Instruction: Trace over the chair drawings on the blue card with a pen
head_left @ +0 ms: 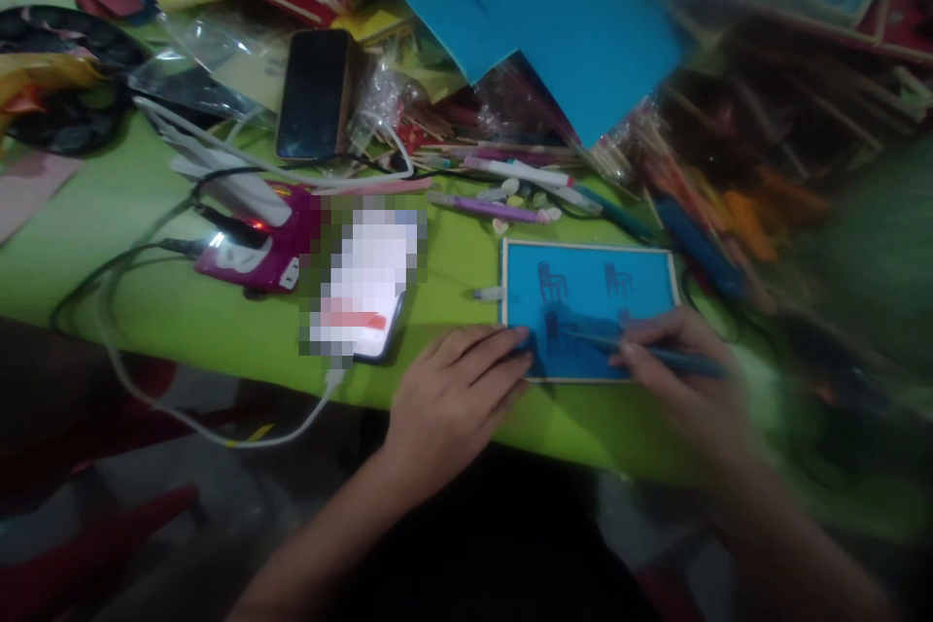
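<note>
A blue card (585, 274) with a pale stick frame lies near the table's front edge, with several small dark chair drawings on it. My right hand (681, 374) is closed around a dark blue-green pen (689, 361), whose tip reaches the lower left chair drawing. Its fingers partly cover the lower right drawing. Flat on the table, my left hand (466, 384) rests its outstretched fingertips on the card's lower left corner. A small clear cap-like piece (488, 293) sits at the card's left edge.
Left of the card lies a lit phone (379, 335) on a white charging cable (292, 435). Beyond it are a purple power adapter (252, 258) and a dark phone (313, 92). Pens, a purple marker (496, 208), sticks and large blue sheets (539, 10) crowd the back.
</note>
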Demonstrator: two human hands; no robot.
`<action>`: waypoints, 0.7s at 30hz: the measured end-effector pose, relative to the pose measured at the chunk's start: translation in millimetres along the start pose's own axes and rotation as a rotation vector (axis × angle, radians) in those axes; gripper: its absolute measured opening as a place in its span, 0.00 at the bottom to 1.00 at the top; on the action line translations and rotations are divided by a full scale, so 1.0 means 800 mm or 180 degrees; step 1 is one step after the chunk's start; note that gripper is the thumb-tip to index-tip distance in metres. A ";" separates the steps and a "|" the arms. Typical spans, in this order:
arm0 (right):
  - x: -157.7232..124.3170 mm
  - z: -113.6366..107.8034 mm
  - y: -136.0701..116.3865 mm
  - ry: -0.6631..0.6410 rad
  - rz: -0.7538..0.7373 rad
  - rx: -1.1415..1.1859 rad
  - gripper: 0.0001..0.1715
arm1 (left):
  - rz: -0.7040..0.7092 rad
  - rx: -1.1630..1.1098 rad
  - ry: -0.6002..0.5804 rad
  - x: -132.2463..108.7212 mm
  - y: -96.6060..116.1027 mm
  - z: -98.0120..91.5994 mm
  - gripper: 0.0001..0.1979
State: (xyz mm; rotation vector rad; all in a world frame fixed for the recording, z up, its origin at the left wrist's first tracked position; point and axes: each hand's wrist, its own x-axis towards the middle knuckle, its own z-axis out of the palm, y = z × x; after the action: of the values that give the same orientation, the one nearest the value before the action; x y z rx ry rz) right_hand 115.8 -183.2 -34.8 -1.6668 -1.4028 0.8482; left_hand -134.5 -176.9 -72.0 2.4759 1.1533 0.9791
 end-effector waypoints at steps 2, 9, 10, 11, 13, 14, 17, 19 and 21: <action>0.000 0.000 0.001 0.0065 -0.0008 0.0022 0.07 | 0.0013 0.0007 0.0000 0.000 0.000 0.000 0.08; -0.003 0.000 0.006 0.0031 0.0014 0.0079 0.06 | 0.0026 0.0013 0.0030 0.000 -0.001 0.001 0.08; -0.003 0.000 0.006 -0.0005 -0.0009 0.0059 0.06 | 0.0026 0.0028 0.0025 0.000 -0.001 0.001 0.08; -0.003 0.000 0.006 -0.0038 -0.0029 0.0044 0.06 | 0.0026 0.0041 0.0025 0.000 -0.001 0.001 0.08; -0.004 -0.001 0.007 -0.0075 -0.0055 0.0020 0.07 | 0.0031 0.0047 0.0034 0.001 -0.001 0.001 0.08; -0.003 -0.001 0.007 -0.0073 -0.0066 0.0013 0.07 | 0.0030 0.0039 0.0037 0.001 -0.001 0.001 0.08; -0.002 -0.001 0.008 -0.0010 -0.0099 -0.0027 0.06 | 0.0031 0.0010 0.0044 0.001 -0.001 0.001 0.08; -0.002 0.000 0.008 0.0052 -0.0103 -0.0006 0.06 | 0.0041 -0.0002 0.0052 0.000 -0.001 0.001 0.08; -0.001 0.001 0.007 0.0091 -0.0099 0.0047 0.06 | 0.0047 -0.0001 0.0051 0.000 -0.001 0.002 0.08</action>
State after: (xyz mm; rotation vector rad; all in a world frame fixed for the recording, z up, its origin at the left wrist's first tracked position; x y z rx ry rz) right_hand 117.2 -183.9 -40.1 -1.6359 -1.3963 0.8122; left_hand -134.0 -176.3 -73.1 2.4843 1.1411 1.0048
